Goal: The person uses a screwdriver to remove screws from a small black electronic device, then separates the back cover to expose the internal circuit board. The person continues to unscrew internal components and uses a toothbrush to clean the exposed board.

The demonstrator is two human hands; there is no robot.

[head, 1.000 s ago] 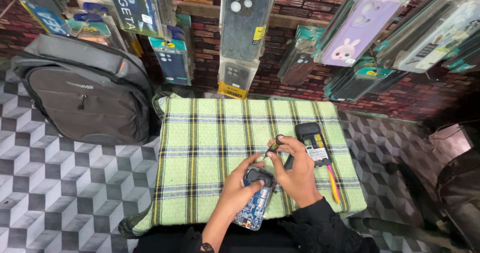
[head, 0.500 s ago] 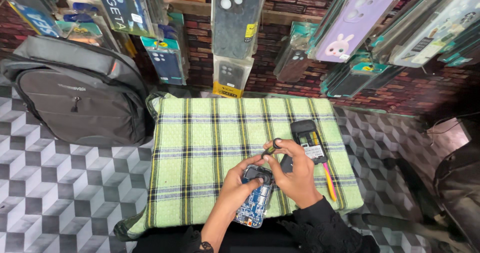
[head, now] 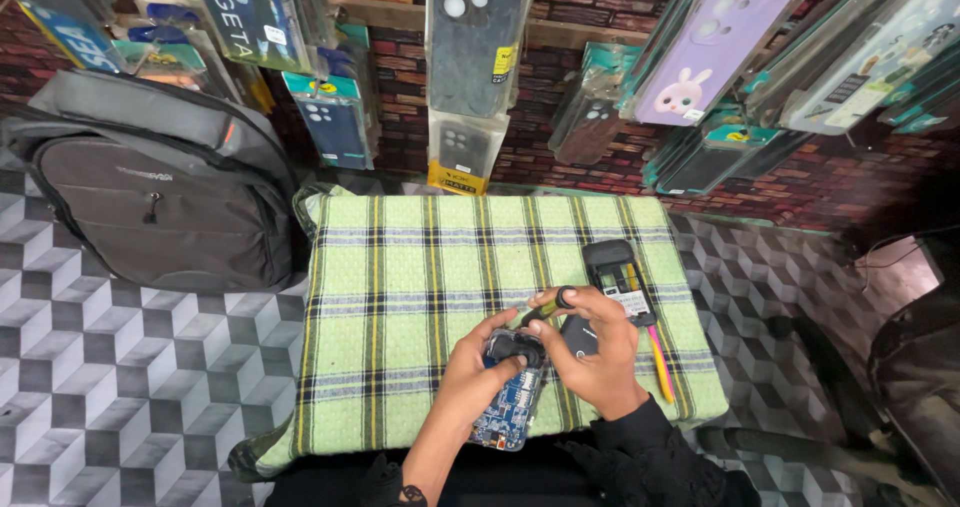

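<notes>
My left hand (head: 470,377) holds a small opened phone (head: 507,412) with its blue circuit board showing, over the near edge of a green plaid cloth (head: 420,267). My right hand (head: 597,352) grips a small screwdriver (head: 545,309) with a green-yellow handle and presses its tip at the top of the phone. A dark phone part lies under my right palm. To the right, a black phone back shell with a battery (head: 620,279) lies flat on the cloth.
A grey backpack (head: 160,197) leans at the left on the patterned tile floor. Packaged phone cases (head: 470,57) hang along the brick wall behind. A yellow and pink tool (head: 660,362) lies by the cloth's right edge. A dark bag (head: 915,367) sits at right.
Both hands stay on the phone and screwdriver with only slight shifts. The view has tilted a little.
</notes>
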